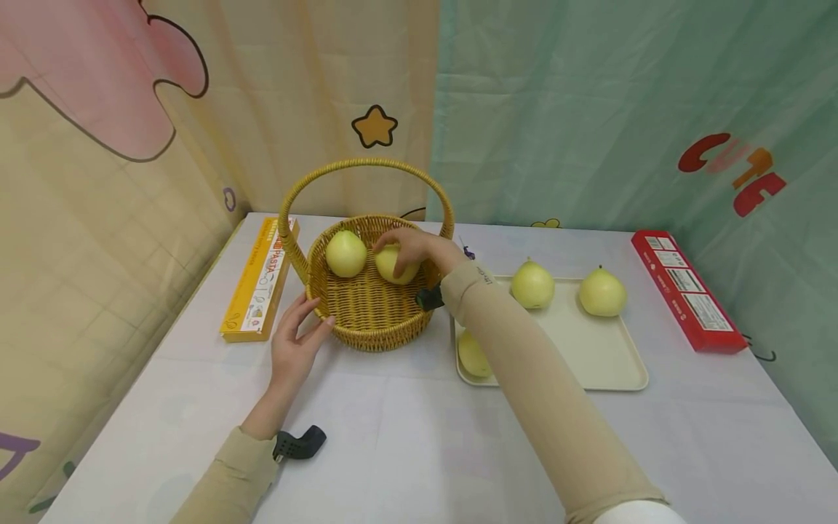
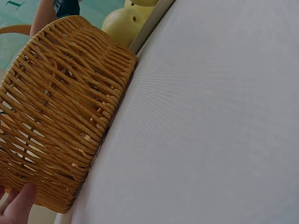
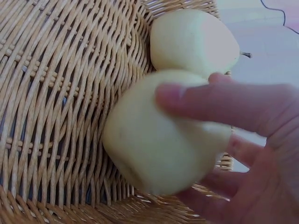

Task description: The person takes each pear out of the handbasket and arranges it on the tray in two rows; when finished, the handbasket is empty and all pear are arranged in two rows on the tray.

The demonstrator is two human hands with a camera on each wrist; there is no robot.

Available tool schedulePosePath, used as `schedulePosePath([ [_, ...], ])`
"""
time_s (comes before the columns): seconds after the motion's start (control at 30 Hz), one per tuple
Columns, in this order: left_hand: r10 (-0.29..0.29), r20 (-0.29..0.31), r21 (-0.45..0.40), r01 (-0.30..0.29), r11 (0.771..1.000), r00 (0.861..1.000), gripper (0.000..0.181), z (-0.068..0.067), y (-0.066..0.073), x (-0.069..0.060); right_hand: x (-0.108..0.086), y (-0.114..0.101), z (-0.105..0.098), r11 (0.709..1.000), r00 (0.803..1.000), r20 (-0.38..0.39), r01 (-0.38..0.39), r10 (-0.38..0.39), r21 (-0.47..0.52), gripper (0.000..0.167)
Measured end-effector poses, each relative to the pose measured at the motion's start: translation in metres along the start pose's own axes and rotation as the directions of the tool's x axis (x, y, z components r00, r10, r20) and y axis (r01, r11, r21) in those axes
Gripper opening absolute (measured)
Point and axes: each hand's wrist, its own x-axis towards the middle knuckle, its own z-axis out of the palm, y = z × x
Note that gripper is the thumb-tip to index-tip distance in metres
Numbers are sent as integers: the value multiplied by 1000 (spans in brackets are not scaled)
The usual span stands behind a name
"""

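Observation:
A wicker basket (image 1: 373,338) with a tall arched handle stands on the table. Inside it, one pear (image 1: 346,254) lies at the left, and my right hand (image 1: 419,249) grips a second pear (image 1: 395,265) beside it. Seen from the right wrist, the thumb and fingers of that hand (image 3: 252,126) curl round the held pear (image 3: 159,135), close to the other pear (image 3: 194,42). My left hand (image 1: 296,346) touches the basket's near left rim, thumb and fingers spread; in the left wrist view its fingertips (image 2: 19,205) rest against the wicker (image 2: 60,107).
Right of the basket, a cream tray (image 1: 589,356) bears a pear (image 1: 532,284) at the back, another (image 1: 602,292) at right, and one (image 1: 474,354) partly behind my sleeve. A yellow pasta box (image 1: 255,284) lies left, a red box (image 1: 687,291) far right. Curtains (image 1: 556,109) hang behind.

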Motion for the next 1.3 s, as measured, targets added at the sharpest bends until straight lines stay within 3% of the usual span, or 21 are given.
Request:
schedulePosePath([
  [0.33, 0, -1, 1, 0, 1000, 1000, 41, 0, -1, -1, -10, -16, -9, 992, 992, 41, 121, -119, -48, 59],
  [0.57, 10, -4, -1, -10, 1000, 1000, 41, 0, 1, 0, -40, -34, -24, 970, 970, 35, 242, -240, -39, 59],
  [0.77, 9, 6, 4, -9, 1000, 1000, 41, 0, 1, 0, -88, -31, -42, 890, 898, -51, 439, -437, 122, 59],
  [0.9, 1, 1, 1, -1, 1000, 1000, 41, -1, 0, 0, -127, -19, -50, 825, 852, -164, 523, -498, 212, 59],
  [1.07, -5, -2, -4, 5, 1000, 1000, 41, -1, 1, -1, -173, 4, -52, 778, 802, -364, 574, -473, 254, 60],
  [1.3, -20, 0, 10, 20, 1000, 1000, 41, 0, 1, -1, -222, 46, -39, 707, 705, -572, 649, -420, 281, 61],
])
